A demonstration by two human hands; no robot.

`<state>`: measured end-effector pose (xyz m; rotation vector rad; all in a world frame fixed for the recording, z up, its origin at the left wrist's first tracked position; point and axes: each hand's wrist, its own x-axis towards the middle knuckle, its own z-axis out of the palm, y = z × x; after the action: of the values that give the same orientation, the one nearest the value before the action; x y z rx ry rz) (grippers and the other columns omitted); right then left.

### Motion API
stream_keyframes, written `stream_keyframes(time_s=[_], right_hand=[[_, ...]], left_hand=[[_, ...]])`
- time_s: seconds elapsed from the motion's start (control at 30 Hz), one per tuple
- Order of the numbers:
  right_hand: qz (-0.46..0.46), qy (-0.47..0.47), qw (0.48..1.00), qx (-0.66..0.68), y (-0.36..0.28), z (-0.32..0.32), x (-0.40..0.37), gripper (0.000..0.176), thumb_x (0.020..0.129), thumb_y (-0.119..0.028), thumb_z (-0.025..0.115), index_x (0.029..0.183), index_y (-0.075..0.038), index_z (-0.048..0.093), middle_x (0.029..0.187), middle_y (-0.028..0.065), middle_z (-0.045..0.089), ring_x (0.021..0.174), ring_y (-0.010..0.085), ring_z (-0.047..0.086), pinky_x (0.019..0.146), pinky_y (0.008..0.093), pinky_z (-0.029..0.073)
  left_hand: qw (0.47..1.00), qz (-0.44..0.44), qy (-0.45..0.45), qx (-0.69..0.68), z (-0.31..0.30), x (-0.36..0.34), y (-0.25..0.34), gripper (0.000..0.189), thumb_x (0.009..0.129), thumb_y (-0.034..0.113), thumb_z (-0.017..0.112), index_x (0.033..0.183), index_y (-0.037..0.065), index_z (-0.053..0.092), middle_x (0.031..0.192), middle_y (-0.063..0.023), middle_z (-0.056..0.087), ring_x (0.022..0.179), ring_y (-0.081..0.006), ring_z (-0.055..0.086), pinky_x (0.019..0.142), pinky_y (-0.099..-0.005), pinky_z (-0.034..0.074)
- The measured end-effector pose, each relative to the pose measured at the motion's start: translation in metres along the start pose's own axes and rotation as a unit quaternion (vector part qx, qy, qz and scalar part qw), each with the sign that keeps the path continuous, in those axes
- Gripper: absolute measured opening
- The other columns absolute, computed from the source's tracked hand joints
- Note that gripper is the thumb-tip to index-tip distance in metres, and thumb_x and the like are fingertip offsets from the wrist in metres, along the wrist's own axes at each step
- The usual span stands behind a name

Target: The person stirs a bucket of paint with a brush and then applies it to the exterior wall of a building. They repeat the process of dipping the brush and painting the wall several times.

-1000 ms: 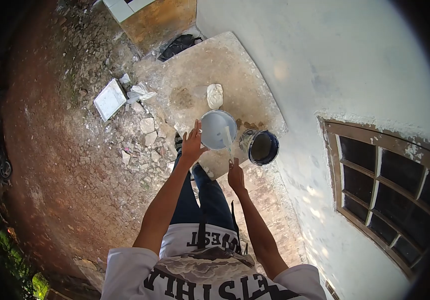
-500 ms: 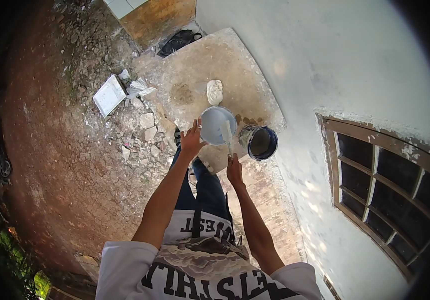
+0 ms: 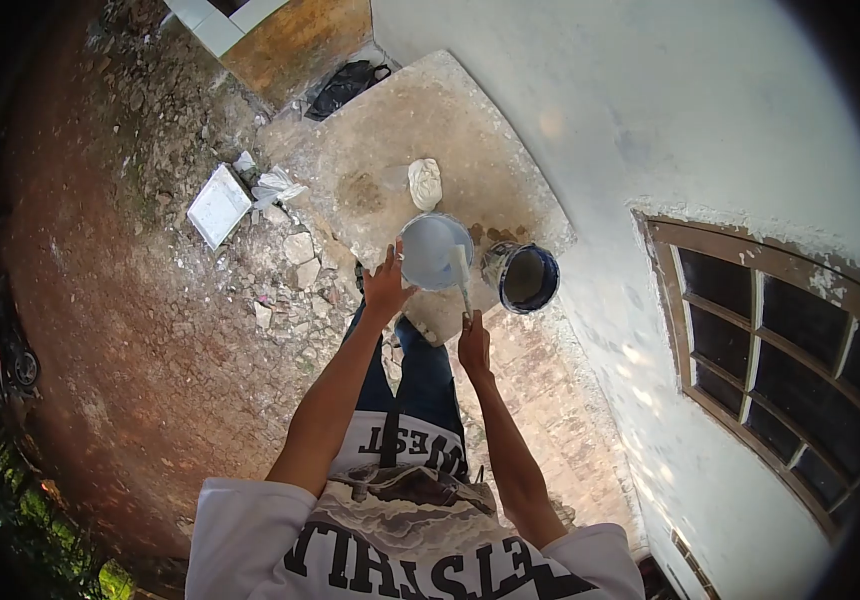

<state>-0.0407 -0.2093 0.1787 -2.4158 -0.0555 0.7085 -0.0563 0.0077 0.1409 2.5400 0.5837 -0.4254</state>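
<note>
Since half a second ago, I see the pale stirring stick (image 3: 462, 272) has slid toward the right rim of the round white paint bucket (image 3: 403, 262), which is above the concrete slab (image 3: 430, 120). Right hand (image 3: 473, 345) clenches the stick; left hand (image 3: 385, 290) grasps the bucket's rim. The white shirt (image 3: 250, 530) reads "EST".

This is the yard outside a house, rough as a building site. On the right stands a white plastered wall (image 3: 650, 120) with a brown wooden window frame (image 3: 750, 255) whose paint is flaking. At its foot lies a bare grey concrete slab (image 3: 470, 130). Left of that are broken stone rubble (image 3: 295, 250), a white square tile (image 3: 218, 206) and red-brown bare earth (image 3: 120, 320). A round grey bucket of white paint (image 3: 412, 240) and a dark blue bucket (image 3: 548, 285) are out in the middle.
</note>
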Motion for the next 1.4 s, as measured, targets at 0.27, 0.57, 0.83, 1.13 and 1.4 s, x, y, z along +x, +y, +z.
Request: stream_keyframes(time_s=[0.27,0.57,0.83,1.13,1.4], right_hand=[[0.037,-0.022,0.998,0.035,-0.021,-0.017,0.003,0.026,0.097,-0.026,0.044,0.097,-0.001,0.048,0.070,0.0284,0.056,0.067,0.0475,0.055,0.054,0.0508,0.035],[-0.007,0.003,0.997,-0.071,-0.034,-0.059,-0.003,0.034,0.089,-0.038,0.055,0.083,-0.005,0.060,0.061,0.0201,0.059,0.061,0.0407,0.059,0.056,0.0497,0.042],[-0.080,-0.007,0.987,-0.139,-0.057,-0.084,0.009,0.034,0.085,-0.038,0.059,0.078,-0.005,0.061,0.063,0.0175,0.062,0.063,0.0373,0.062,0.059,0.0463,0.047],[-0.101,0.012,0.977,-0.188,-0.063,-0.075,0.016,0.034,0.085,-0.039,0.058,0.074,-0.007,0.061,0.058,0.0155,0.060,0.060,0.0348,0.062,0.056,0.0450,0.046],[-0.057,0.032,0.971,-0.229,-0.069,-0.071,0.020,0.034,0.086,-0.038,0.057,0.078,-0.005,0.062,0.059,0.0174,0.060,0.060,0.0359,0.062,0.057,0.0461,0.047]], left_hand=[[0.997,0.004,-0.023,-0.073,-0.015,0.002,-0.001,0.102,0.074,0.031,0.073,0.149,0.018,0.006,0.115,-0.0129,0.062,0.095,-0.0298,0.064,0.086,-0.0522,0.039],[0.963,0.082,-0.183,-0.180,-0.054,0.024,-0.001,0.092,0.074,0.016,0.065,0.148,0.017,0.012,0.077,-0.0216,0.065,0.078,-0.0403,0.063,0.072,-0.0452,0.051],[0.971,0.162,-0.173,-0.042,-0.040,0.035,0.007,0.102,0.071,0.013,0.067,0.149,0.015,0.002,0.075,-0.0213,0.064,0.074,-0.0383,0.064,0.068,-0.0447,0.051],[0.965,0.187,-0.170,0.072,-0.044,0.035,0.007,0.105,0.069,0.021,0.071,0.147,0.005,0.003,0.076,-0.0167,0.066,0.070,-0.0352,0.065,0.062,-0.0449,0.052],[0.963,0.202,-0.149,0.101,-0.041,0.030,0.010,0.104,0.069,0.022,0.071,0.147,0.005,0.006,0.073,-0.0140,0.065,0.066,-0.0321,0.065,0.060,-0.0424,0.052]])
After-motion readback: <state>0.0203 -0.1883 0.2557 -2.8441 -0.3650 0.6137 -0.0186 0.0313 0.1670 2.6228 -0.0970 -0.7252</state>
